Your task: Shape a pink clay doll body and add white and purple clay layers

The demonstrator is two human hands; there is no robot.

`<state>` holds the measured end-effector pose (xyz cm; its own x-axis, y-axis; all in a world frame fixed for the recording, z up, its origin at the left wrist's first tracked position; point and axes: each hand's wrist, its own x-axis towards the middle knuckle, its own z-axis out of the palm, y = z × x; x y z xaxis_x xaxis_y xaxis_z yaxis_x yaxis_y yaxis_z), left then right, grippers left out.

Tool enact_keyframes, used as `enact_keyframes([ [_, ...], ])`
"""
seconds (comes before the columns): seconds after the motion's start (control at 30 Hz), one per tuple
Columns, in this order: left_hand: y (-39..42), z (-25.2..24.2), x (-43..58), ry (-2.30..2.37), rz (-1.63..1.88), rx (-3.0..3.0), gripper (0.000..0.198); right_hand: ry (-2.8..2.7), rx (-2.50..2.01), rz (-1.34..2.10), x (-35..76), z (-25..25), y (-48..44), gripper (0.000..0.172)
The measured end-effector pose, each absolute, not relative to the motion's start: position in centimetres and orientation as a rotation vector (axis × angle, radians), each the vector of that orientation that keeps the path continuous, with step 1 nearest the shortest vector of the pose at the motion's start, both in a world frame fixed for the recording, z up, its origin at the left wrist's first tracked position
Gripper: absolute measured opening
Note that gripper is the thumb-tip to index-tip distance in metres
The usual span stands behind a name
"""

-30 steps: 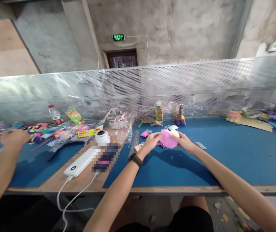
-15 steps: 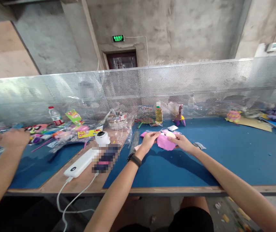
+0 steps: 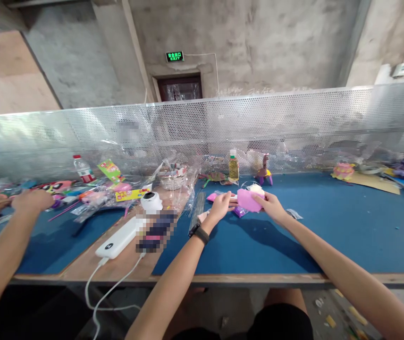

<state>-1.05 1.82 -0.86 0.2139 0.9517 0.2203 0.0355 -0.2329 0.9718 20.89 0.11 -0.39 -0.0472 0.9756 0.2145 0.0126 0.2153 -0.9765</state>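
A flat, rounded pink piece of soft clay (image 3: 250,201) is held up above the blue table mat. My right hand (image 3: 272,207) pinches its right edge, with the thumb in front. My left hand (image 3: 222,207), a black band on its wrist, has its fingers closed at the left edge of the same piece; the exact contact is hard to see. Just behind the pink clay shows a cream-coloured lump (image 3: 256,188). A purple packet (image 3: 240,212) lies beneath, and a bright pink packet (image 3: 212,196) is partly behind my left hand.
Thin clear rods (image 3: 197,210) lie left of my hands. Behind stand a bottle of yellow liquid (image 3: 233,166) and a clay animal figure (image 3: 265,172). Leftward are a white power bank (image 3: 119,237), a small white camera (image 3: 151,203) and a basket (image 3: 172,179). Another person's hands (image 3: 32,200) work at far left.
The pink clay has turned and risen slightly, now lying more sideways between my hands. My left hand has shifted to its left edge, uncovering the purple packet below.
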Motion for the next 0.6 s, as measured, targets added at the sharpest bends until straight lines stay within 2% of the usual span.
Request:
enact_keyframes([
  [0.1, 1.7, -1.8, -1.4, 1.077, 1.135, 1.976, 0.034, -1.197, -1.107, 0.964, 21.6, -0.4, 0.7, 0.043],
  [0.2, 1.7, -2.7, -1.3, 1.065, 1.022, 2.223, 0.029, -1.082, -1.193, 0.977, 21.9, -0.3, 0.9, 0.038],
  [0.4, 2.4, -2.8, -1.4, 1.264, 1.09, 2.165, 0.041, -1.112, -1.237, 1.153, 21.5, -0.2, 0.4, 0.025],
  [0.53, 2.7, -1.7, -2.4, 1.507, 1.261, 2.109, 0.021, -1.23, -1.182, 1.521, 21.0, 0.1, -0.6, 0.024],
  [0.6, 2.8, -1.1, -2.7, 1.557, 1.372, 1.984, 0.022, -1.4, -1.16, 1.545, 20.8, 0.1, -1.0, 0.03],
])
